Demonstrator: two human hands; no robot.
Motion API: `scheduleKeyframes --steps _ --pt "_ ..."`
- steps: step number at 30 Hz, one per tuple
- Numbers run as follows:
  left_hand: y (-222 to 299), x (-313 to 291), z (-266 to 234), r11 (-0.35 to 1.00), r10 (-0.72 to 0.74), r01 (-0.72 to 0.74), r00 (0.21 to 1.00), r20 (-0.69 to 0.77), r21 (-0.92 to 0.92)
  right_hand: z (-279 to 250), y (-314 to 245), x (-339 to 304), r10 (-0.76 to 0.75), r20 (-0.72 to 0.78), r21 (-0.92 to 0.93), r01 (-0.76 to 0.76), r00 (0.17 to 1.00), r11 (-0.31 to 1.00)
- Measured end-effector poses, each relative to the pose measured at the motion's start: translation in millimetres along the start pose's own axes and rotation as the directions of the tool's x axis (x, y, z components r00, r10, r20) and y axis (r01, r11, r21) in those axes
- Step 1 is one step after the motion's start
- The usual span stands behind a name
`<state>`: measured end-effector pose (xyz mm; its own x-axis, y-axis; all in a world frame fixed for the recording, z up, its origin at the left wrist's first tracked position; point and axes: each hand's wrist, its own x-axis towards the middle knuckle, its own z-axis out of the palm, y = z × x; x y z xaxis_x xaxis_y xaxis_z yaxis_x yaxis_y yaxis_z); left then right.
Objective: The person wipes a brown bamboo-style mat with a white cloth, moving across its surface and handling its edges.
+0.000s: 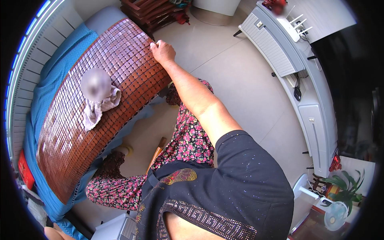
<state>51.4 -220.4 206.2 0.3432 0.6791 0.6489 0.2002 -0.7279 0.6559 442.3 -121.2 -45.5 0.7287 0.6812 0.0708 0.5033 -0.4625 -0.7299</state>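
Note:
My right arm reaches forward, and my right hand [163, 52] is closed at the near right edge of a brown bamboo tile mat [132, 60]. The thumb lies over the rim; the other fingertips are hidden. The mat spreads over a blue cover [44, 100] on a long seat or bed. Upon the mat lies a crumpled pale cloth [94, 114], with a blurred round patch above it. At the lower left rim a small patch of skin, perhaps my left hand [52, 234], shows beside the blue cover. Its fingers cannot be made out.
A grey cabinet [276, 44] curves along the right, bearing a white router [290, 29]. Dark red wooden pieces [140, 12] stand at the back. A fan [335, 216] and a plant [348, 184] are at the lower right. A wooden-handled thing [157, 152] is near my leg.

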Motion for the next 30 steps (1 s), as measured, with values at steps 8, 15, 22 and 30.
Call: scheduleKeyframes --steps 8,15,22,30 --pt "-1.2 2.4 10.5 1.000 0.001 0.000 1.000 0.018 -0.021 -1.3 1.5 1.0 -0.013 0.020 0.049 0.012 1.000 0.999" --pt "-0.6 1.6 12.6 1.000 0.000 0.001 1.000 0.030 -0.028 -2.7 -3.3 -0.7 -0.014 0.004 0.046 0.013 1.000 0.999" --pt "0.5 0.4 9.0 0.999 0.002 0.000 0.999 0.038 -0.047 0.0 0.7 2.0 -0.013 -0.016 0.033 0.014 1.000 0.999" --pt "2.8 0.9 8.3 0.998 0.015 -0.012 0.999 0.047 -0.062 1.3 -4.6 1.5 -0.009 -0.016 0.026 0.009 1.000 1.000"
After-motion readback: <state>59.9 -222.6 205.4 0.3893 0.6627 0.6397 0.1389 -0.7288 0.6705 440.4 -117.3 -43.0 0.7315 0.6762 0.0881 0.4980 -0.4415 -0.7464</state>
